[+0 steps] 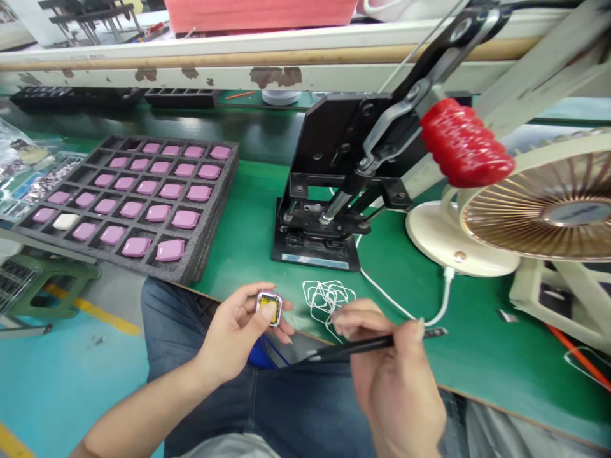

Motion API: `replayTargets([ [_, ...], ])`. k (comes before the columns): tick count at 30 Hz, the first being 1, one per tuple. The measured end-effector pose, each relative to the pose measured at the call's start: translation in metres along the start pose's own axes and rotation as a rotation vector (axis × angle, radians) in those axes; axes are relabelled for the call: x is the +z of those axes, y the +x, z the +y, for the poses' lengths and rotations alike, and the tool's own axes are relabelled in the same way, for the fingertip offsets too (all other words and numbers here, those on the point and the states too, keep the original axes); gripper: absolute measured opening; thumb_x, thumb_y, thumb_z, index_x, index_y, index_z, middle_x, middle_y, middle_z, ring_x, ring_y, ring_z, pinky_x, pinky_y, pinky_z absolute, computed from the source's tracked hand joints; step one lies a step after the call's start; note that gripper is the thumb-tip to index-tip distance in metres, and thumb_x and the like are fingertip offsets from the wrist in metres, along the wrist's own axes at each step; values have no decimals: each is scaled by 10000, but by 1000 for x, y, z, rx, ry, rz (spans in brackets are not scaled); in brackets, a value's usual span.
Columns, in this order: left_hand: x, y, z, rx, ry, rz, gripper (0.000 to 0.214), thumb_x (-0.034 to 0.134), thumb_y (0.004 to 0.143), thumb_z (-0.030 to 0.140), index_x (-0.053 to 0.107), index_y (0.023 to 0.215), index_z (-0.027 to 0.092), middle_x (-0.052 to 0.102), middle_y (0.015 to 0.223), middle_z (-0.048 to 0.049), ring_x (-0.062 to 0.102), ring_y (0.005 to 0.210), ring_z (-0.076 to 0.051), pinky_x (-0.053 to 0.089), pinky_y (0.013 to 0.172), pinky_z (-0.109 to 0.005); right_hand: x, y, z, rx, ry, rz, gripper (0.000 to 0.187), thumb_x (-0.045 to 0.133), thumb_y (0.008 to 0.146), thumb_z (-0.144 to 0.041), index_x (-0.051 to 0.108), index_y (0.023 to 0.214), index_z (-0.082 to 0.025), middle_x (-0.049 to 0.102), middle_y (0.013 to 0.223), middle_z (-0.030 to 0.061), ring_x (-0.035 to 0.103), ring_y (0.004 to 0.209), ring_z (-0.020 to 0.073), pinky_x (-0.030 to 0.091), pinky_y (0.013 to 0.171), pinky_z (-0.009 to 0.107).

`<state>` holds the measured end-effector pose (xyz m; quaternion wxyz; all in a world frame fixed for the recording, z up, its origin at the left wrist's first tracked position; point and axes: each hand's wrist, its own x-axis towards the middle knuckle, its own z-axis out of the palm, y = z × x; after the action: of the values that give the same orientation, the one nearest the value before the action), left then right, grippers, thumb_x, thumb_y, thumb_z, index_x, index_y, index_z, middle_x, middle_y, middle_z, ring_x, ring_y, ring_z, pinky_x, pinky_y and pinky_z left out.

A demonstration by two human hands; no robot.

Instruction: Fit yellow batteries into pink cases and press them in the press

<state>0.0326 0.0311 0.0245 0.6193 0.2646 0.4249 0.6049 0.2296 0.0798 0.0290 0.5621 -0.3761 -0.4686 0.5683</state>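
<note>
Nearest, right hand [396, 362]: fingers pinching a slim black pick [363, 346] pen-style. Left hand [233, 331]: fingertips pressed on the edges of a small square watch case [268, 308], yellow inside; seemingly light, stiff, fragile, best held by the rim. Just beyond, tangled white plastic loops [328, 302]; farther, black hand press [329, 137], foam tray [220, 191] of pink parts [185, 219].

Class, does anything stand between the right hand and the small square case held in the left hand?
Nothing visible does. The right hand and the case, held in the left hand, have open air between them; the white wire loops lie lower, on the green bench.
</note>
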Motion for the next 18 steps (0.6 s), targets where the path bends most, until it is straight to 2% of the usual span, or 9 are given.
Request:
replayTargets([
  [2, 2, 0, -1, -31, -4, -7, 385, 791, 1014, 318, 666, 1349, 176, 840, 1103, -131, 819, 788, -189, 691, 744, -308, -2, -4, 6, 88, 63, -4, 635, 403, 1154, -634, 856, 991, -219, 674, 679, 61, 656, 646, 157, 576, 621, 253],
  [3, 3, 0, -1, -37, -8, -9, 397, 797, 1009, 325, 667, 1353, 174, 839, 1089, -128, 818, 779, -191, 693, 735, -310, -2, -7, 9, 108, 81, -21, 606, 423, 1148, -639, 852, 1054, -221, 686, 660, 58, 670, 615, 165, 596, 616, 271],
  [5, 5, -1, -3, -38, -10, -6, 392, 809, 999, 342, 683, 1327, 169, 836, 1055, -117, 816, 774, -197, 697, 726, -319, 1, -13, 15, 68, 30, -46, 424, 590, 1113, -576, 835, 1171, -235, 775, 797, 77, 761, 716, 205, 668, 716, 331],
  [7, 6, -2, -4, -38, -3, 6, 399, 816, 991, 366, 693, 1315, 169, 832, 1039, -108, 808, 773, -191, 697, 727, -320, 3, -19, 18, -57, -109, -59, 195, 783, 1033, -366, 828, 1196, -269, 814, 1004, 73, 803, 856, 216, 694, 801, 332],
  [10, 7, -4, -5, -71, 38, 15, 430, 833, 977, 393, 707, 1326, 176, 830, 1055, -99, 796, 845, -167, 674, 776, -268, 7, -20, 20, -327, -316, -175, 306, 803, 946, -66, 831, 1167, -276, 791, 1135, 59, 794, 1010, 212, 694, 862, 314],
  [13, 7, -5, -3, -93, 76, 13, 428, 844, 968, 396, 724, 1330, 202, 831, 1101, -83, 777, 952, -142, 635, 844, -210, 8, -17, 22, -548, -436, -289, 404, 740, 920, 58, 809, 1208, -216, 768, 1270, 100, 746, 1229, 281, 665, 1049, 446],
  [15, 6, -6, -2, -84, 89, 8, 419, 842, 971, 390, 727, 1336, 221, 829, 1150, -78, 768, 1011, -137, 619, 901, -208, 7, -15, 24, -599, -462, -319, 420, 722, 915, 86, 787, 1230, -184, 765, 1306, 117, 720, 1296, 317, 627, 1128, 528],
  [18, 7, -8, 1, -84, 104, -9, 438, 841, 973, 378, 715, 1363, 224, 817, 1225, -94, 759, 1125, -168, 604, 993, -246, 7, -14, 27, -609, -477, -336, 432, 717, 916, 90, 767, 1255, -173, 767, 1318, 119, 723, 1302, 321, 639, 1125, 524],
])
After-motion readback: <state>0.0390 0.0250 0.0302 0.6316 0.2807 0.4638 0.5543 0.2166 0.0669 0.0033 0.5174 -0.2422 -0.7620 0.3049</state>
